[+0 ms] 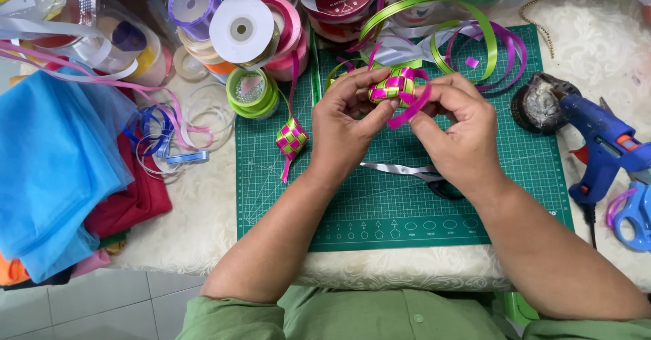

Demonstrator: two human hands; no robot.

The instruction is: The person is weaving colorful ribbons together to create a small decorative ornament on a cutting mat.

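**Weaving ribbon over the green mat**

Lying on the green mat (407, 204), scissors (407, 171) are partly hidden by the right hand (461, 133). A pink-and-green woven ball (393, 85) is pinched by both it and the left hand (346, 119). Farther back, ribbon rolls (241, 31) are piled.
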